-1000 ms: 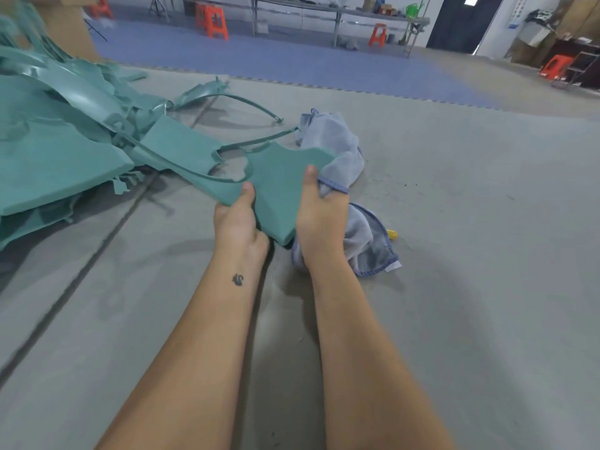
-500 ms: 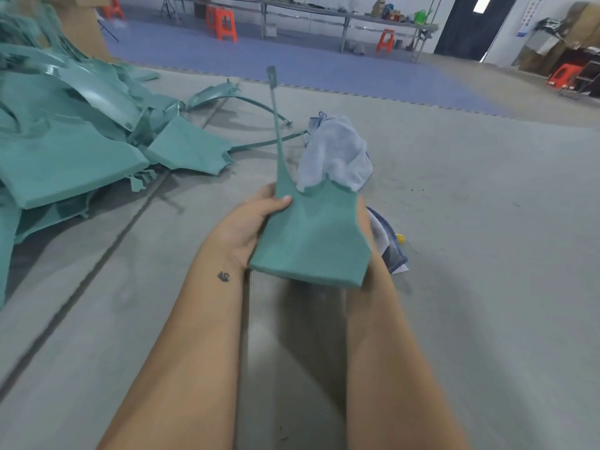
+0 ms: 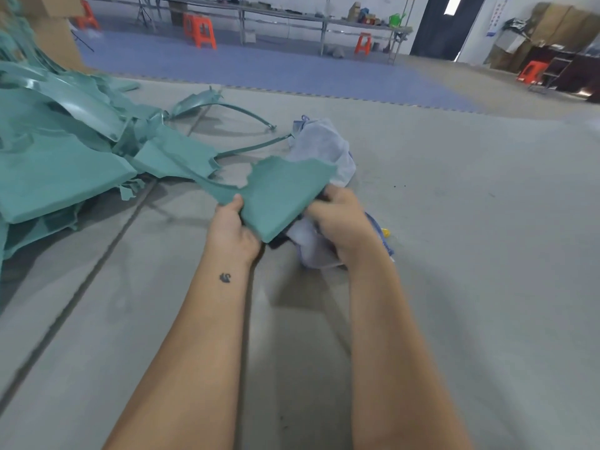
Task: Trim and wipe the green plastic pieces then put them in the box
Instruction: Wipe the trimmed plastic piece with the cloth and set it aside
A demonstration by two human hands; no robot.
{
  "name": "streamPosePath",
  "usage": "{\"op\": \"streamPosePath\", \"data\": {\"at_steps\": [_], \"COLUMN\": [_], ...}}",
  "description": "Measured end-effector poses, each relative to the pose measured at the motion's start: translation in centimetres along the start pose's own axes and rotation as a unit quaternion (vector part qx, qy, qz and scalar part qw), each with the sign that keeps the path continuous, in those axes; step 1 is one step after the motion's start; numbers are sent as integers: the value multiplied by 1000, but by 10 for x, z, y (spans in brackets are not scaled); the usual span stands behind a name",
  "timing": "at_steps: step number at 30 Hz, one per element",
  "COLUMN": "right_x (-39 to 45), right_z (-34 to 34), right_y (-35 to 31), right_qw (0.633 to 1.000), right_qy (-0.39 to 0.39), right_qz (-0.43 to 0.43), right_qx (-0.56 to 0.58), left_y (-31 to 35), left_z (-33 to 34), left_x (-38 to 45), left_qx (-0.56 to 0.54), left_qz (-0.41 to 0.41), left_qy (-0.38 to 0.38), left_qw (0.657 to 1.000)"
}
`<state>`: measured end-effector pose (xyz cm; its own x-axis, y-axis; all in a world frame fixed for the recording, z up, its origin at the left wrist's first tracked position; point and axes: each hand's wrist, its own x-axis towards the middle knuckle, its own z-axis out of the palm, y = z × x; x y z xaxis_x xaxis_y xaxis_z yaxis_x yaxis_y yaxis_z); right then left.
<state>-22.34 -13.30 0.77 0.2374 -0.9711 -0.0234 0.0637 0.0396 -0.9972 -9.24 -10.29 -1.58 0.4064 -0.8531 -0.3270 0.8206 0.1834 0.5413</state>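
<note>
Flat green plastic piece point(image 3: 285, 193), matte, ragged along its far edge, held just right of the green pile point(image 3: 65, 151). Left hand point(image 3: 232, 230) pinching its near edge; right hand point(image 3: 344, 224) curled around grey cloth point(image 3: 324, 147) at its right edge.

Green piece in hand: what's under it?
Under the green piece, the grey cloth shows past its far and near edges. The part beneath the piece is hidden, as are the left hand fingers.

A grey concrete floor point(image 3: 470, 254) carries everything. A heap of green plastic pieces point(image 3: 65, 157) lies left. A pale cloth point(image 3: 324, 147) lies near it.
</note>
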Motion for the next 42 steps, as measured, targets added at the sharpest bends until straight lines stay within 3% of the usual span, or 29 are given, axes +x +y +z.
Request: {"op": "streamPosePath", "data": {"at_steps": [2, 3, 4, 7, 11, 15, 18, 22, 26, 31, 35, 39, 40, 42], "right_x": [0, -4, -5, -14, -35, -67, -93, -131, -180, -265, -344, -406, -417, -437], "right_z": [-12, -19, -26, -26, -18, -37, -50, -92, -156, -249, -309, -341, -345, -351], "right_y": [-9, -13, -15, -11, -10, -7, -4, -9, -11, 5, 49, 110, 126, 157], "right_qw": [976, 962, 954, 946, 927, 902, 904, 868, 821, 749, 707, 650, 639, 627], "right_qy": [44, 80, 119, 114, 156, 135, 196, 312, 401, 498, 543, 614, 628, 657], "right_qz": [-11, -17, -7, 47, 38, 19, -17, -49, -81, -141, -167, -148, -132, -71], "right_qx": [214, 259, 274, 301, 341, 409, 379, 382, 398, 412, 421, 423, 423, 413], "left_y": [0, -2, -3, -10, -17, -44, -80, -134, -193, -277, -343, -394, -404, -414], "left_z": [3, 3, 6, 12, 22, 39, 57, 73, 88, 97, 74, 27, 14, -8], "left_x": [-4, -5, -9, -16, -31, -53, -77, -127, -179, -262, -329, -365, -368, -371], "left_qx": [-4, 7, 40, 218, 257, 212, 232, 209, 232, 309, 387, 438, 470, 570], "left_qz": [22, 45, 82, 219, 277, 236, 197, 156, 113, -10, -78, -195, -233, -279], "left_qy": [12, 23, 36, 45, 7, -3, -23, -137, -255, -395, -471, -499, -488, -467], "left_qw": [1000, 999, 995, 950, 926, 948, 952, 956, 932, 865, 789, 722, 697, 615]}}
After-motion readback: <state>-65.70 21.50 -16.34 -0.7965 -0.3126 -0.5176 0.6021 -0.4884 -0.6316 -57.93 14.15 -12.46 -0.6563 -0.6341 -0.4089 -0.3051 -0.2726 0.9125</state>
